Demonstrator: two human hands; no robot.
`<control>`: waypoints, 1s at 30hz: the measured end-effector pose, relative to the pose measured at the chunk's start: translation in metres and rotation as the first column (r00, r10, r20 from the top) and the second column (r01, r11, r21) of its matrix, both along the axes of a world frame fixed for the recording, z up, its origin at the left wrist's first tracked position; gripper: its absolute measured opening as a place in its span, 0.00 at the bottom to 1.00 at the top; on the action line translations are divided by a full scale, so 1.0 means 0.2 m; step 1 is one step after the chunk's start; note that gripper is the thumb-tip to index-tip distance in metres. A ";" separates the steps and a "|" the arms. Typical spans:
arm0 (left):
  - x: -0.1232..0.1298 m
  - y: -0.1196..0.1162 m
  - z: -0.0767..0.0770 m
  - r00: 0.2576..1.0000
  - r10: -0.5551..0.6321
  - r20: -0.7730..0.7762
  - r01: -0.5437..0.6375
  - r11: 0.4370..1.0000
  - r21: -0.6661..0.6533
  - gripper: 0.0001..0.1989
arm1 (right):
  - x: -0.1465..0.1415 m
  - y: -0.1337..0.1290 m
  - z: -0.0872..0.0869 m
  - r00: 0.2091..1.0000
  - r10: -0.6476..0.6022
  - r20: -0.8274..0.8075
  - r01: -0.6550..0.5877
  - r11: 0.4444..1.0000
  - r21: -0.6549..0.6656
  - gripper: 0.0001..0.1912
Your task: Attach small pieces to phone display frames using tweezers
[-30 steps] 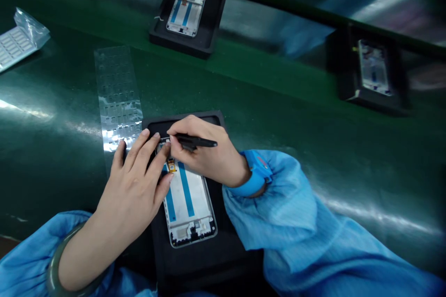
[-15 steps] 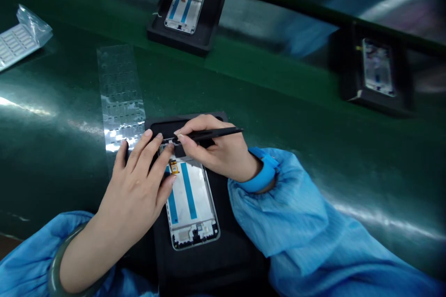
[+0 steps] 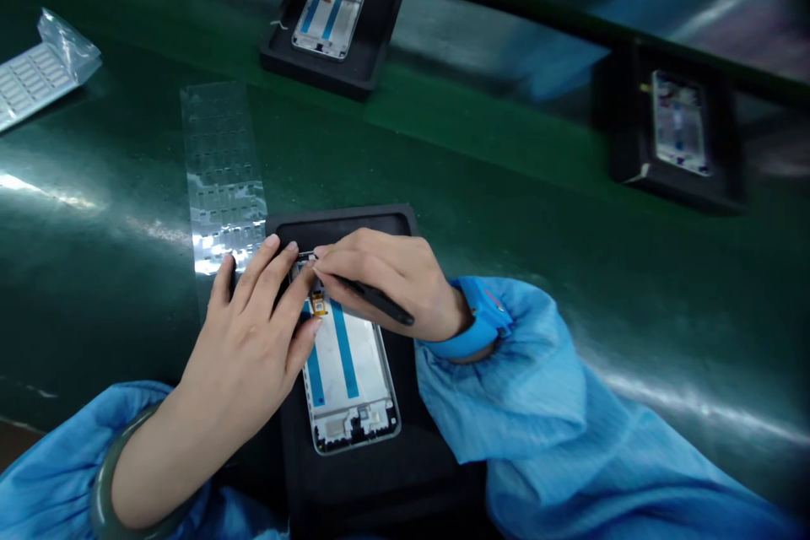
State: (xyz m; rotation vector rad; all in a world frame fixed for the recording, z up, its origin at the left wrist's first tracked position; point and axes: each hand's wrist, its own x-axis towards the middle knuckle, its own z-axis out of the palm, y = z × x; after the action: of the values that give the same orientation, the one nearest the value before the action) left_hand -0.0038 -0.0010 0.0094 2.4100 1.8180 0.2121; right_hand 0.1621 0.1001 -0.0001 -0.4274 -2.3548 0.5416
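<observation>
My left hand (image 3: 250, 329) lies spread over the top end of a phone display frame (image 3: 347, 380), its fingertips on the frame's edge and holding nothing in its grip. The frame lies face-down with blue strips and a small yellow flex connector (image 3: 318, 305) inside, in a black tray (image 3: 342, 222). My right hand (image 3: 386, 283) is pinching black tweezers (image 3: 380, 302), their tips at the frame's top edge, next to my left fingers. The tips are partly hidden by my fingers.
A transparent sticker sheet (image 3: 223, 177) lies left of the tray, and a white sheet in a plastic bag (image 3: 38, 76) is further left. Black trays with phone frames (image 3: 278, 42) (image 3: 626, 118) stand beyond on the green belt, with a rail behind.
The tweezers' tail has swung from pointing right to pointing down and right, as my right hand turned. Their tips stay at the frame's top edge. My left hand has barely moved.
</observation>
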 end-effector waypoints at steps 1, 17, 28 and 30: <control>0.00 0.00 0.00 1.000 0.001 -0.001 -0.001 1.000 -0.004 0.22 | 0.00 0.00 0.00 1.000 0.010 0.022 -0.010 1.000 0.024 0.07; 0.00 0.00 0.00 1.000 -0.005 0.012 0.005 1.000 -0.006 0.23 | -0.01 0.01 -0.01 0.992 -0.074 -0.101 0.068 0.996 -0.060 0.04; 0.00 0.00 0.01 1.000 -0.003 0.019 0.003 1.000 -0.018 0.23 | 0.00 0.01 -0.01 0.998 -0.017 -0.059 0.014 0.998 -0.053 0.05; 0.00 0.01 0.01 1.000 -0.005 0.019 0.005 1.000 -0.015 0.23 | 0.00 0.02 -0.01 0.999 0.006 -0.051 -0.009 0.999 -0.045 0.06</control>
State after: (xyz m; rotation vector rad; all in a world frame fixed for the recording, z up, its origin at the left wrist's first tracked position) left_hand -0.0036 0.0000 0.0104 2.3940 1.7991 0.2191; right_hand 0.1630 0.1036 -0.0017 -0.4205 -2.3001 0.6029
